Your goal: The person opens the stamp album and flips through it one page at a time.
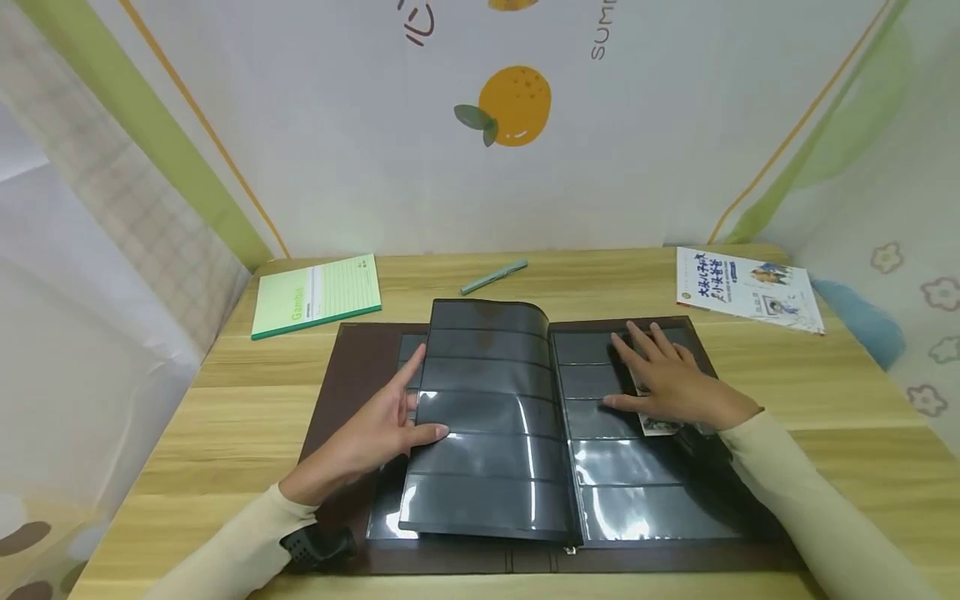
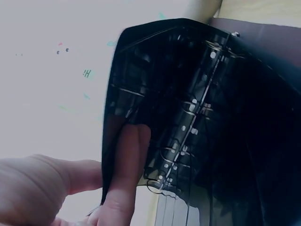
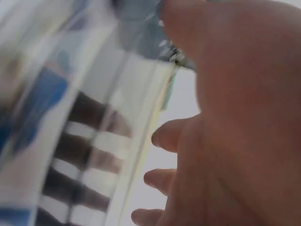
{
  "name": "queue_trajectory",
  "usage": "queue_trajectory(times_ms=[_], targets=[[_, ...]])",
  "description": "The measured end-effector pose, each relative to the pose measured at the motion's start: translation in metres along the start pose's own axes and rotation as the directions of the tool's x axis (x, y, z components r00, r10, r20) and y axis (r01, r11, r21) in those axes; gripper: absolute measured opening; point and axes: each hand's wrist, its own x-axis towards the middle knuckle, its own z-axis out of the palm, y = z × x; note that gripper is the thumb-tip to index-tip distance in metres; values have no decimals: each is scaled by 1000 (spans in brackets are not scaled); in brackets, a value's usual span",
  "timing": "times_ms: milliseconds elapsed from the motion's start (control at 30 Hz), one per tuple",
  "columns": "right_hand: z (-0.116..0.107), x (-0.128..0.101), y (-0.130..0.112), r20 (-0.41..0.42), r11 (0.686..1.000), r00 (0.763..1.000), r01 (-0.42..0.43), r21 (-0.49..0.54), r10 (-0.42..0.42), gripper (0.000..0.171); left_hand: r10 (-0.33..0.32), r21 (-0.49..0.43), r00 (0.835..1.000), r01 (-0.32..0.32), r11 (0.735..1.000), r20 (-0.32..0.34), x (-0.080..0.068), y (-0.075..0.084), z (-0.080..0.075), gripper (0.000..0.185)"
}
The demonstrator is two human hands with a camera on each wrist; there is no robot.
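Note:
A brown ring-bound album (image 1: 327, 400) lies spread on the table, its black sheets divided into clear pocket strips. My left hand (image 1: 378, 429) pinches the outer edge of a raised black page (image 1: 487, 408), thumb on the near face and fingers behind it. In the left wrist view, that page (image 2: 123, 70) bends up beside the metal rings (image 2: 190, 113). My right hand (image 1: 667, 387) is spread over the right-hand page (image 1: 630, 462), fingers extended. Partly hidden beneath it is a small picture card (image 1: 656, 428). The right wrist view shows the palm (image 3: 240, 117) with its fingers reflected in glossy plastic.
A green lined notebook (image 1: 318, 296) lies at the back left of the wooden table (image 1: 187, 450). Behind the album is a light green pen (image 1: 493, 277). A white illustrated booklet (image 1: 750, 292) sits at the back right. A printed curtain (image 1: 360, 167) hangs along the table's far edge.

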Motion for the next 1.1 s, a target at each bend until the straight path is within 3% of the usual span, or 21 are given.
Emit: queue_trajectory(times_ms=[133,333,533,833,933,1100], targets=[[0,4,11,51,999,998,-40,4,40,110,23,79,1000,-22,997,-7,0,-2,-2,114],[-1,6,14,92,997,994,-64,54,58,112,19,159,1000,-22,987,25,0,-1,-8,114],[-1,4,14,105,992,992,-78,97,68,114,-46,277,996,22,961,79,-4,4,-19,113],[2,11,10,105,990,991,-92,109,81,115,-188,347,976,139,928,111,-10,4,-60,115],[5,12,8,116,988,990,-93,121,79,115,-228,377,968,173,910,106,-11,0,-61,120],[6,9,10,116,988,989,-103,118,89,115,-232,420,969,177,890,82,-9,-1,-57,121]])
